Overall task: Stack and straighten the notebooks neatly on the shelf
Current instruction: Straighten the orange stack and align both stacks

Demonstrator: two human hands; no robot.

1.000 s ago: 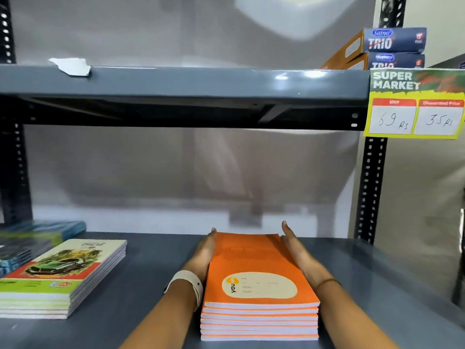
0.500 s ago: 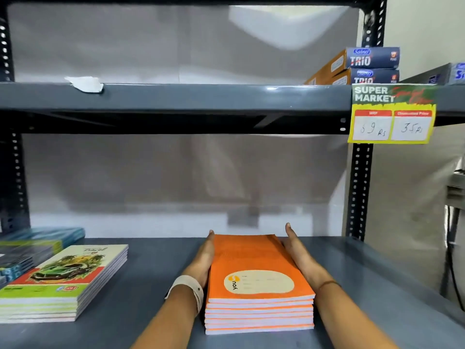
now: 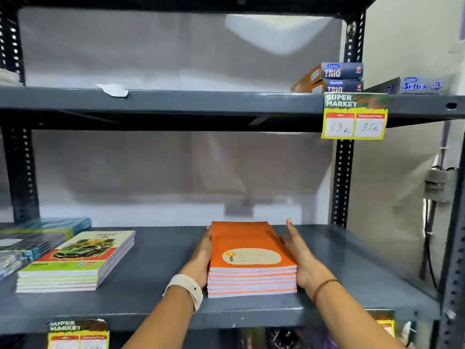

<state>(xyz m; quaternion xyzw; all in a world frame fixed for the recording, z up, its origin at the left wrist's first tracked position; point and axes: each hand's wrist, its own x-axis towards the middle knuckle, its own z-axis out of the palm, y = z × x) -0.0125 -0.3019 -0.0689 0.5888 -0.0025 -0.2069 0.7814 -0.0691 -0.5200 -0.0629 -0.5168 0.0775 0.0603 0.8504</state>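
A squared-up stack of orange notebooks [image 3: 249, 258] lies on the grey metal shelf [image 3: 156, 285], right of centre. My left hand [image 3: 201, 258] lies flat against the stack's left side, a pale watch band on its wrist. My right hand [image 3: 299, 258] presses the right side, fingers stretched along the edge. Both palms clamp the stack between them. A second stack with a green car cover [image 3: 78, 260] rests to the left, apart from the orange one.
More notebooks [image 3: 35, 238] lie at the far left. The upper shelf [image 3: 176, 102] carries blue Trio boxes [image 3: 332, 78] and a price tag [image 3: 354, 117]. A black perforated upright [image 3: 342, 182] stands behind on the right. Another tag [image 3: 78, 333] hangs below.
The camera has pulled back and up, so the shelf's front edge and lower tags now show. Both hands stay against the orange stack's sides, which sits a little deeper on the shelf.
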